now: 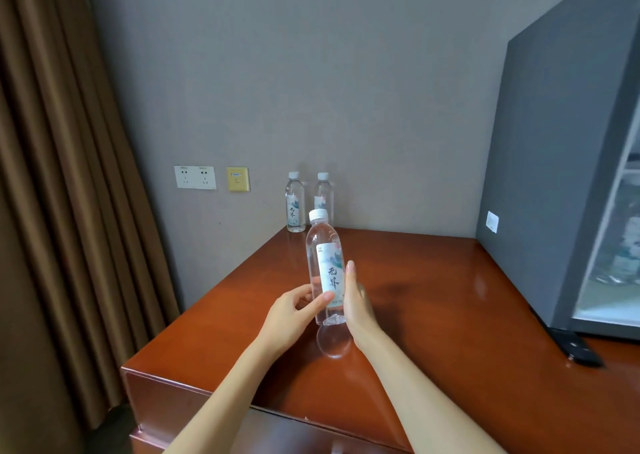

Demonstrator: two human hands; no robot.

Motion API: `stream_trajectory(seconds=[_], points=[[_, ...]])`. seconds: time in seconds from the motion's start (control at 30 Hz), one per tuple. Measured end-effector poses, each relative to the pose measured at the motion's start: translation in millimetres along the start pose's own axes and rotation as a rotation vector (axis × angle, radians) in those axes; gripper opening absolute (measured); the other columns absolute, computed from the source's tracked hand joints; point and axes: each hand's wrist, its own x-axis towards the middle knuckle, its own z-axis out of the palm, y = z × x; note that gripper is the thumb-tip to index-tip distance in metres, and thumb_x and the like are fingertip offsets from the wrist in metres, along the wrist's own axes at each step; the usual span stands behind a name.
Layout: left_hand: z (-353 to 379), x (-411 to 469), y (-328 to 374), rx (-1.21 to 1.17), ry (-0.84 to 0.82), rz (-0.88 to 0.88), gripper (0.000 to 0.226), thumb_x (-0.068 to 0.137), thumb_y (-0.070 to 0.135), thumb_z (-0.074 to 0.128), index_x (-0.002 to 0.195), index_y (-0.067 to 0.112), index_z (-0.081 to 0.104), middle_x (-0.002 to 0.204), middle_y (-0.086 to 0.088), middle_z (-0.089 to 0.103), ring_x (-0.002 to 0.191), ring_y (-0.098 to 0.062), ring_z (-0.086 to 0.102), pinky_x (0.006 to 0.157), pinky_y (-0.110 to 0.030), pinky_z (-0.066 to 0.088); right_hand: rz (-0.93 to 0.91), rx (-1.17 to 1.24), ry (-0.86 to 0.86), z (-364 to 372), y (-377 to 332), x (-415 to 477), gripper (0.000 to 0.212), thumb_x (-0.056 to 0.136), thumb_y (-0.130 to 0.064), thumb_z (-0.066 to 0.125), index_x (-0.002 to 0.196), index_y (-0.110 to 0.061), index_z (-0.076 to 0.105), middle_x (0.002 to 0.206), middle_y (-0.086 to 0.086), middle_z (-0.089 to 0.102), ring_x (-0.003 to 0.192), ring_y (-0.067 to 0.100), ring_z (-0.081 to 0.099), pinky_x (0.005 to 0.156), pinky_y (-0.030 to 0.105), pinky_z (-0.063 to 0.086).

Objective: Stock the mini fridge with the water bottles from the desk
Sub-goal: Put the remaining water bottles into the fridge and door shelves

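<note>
A clear water bottle (325,256) with a white cap and a pale label is upright just above the reddish wooden desk (433,308), near its middle. My left hand (294,310) grips its lower part, thumb across the label. My right hand (358,306) lies against the bottle's right side with the fingers straight. Two more bottles of the same kind stand at the back of the desk against the wall: one on the left (295,202) and one just right of it (323,194), partly hidden behind the held bottle. The grey mini fridge (540,176) stands on the desk at the right.
The fridge's glass front (613,245) faces right, so its inside shows only dimly. A dark door hinge foot (578,348) juts out at its base. Brown curtains (52,176) hang on the left. Wall sockets (195,177) and a yellow plate (238,179) sit on the grey wall.
</note>
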Motion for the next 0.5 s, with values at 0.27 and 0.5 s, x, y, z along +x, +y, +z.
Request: stream_trajectory(seconds=[0.27,0.5], points=[[29,-4,7,0.000,-0.003,0.020,0.042,0.074,0.073,0.058,0.103,0.044,0.067,0.086,0.004,0.069,0.084,-0.019,0.067,0.085,-0.046,0.053,0.085,0.113,0.147,-18,-2,-15,0.072,0.096,-0.065,0.019,0.104,-0.015,0.071,0.093,0.009,0.074,0.079,0.027,0.072,0.053,0.027,0.054],[63,-11,24,-0.035,-0.096,0.070,0.042,0.076,0.072,0.058,0.108,0.047,0.064,0.089,0.001,0.070,0.086,-0.021,0.066,0.086,-0.046,0.053,0.058,0.126,0.216,-63,-2,-41,0.068,0.098,-0.060,0.022,0.104,-0.013,0.071,0.082,0.005,0.073,0.062,0.015,0.070,0.045,0.021,0.050]])
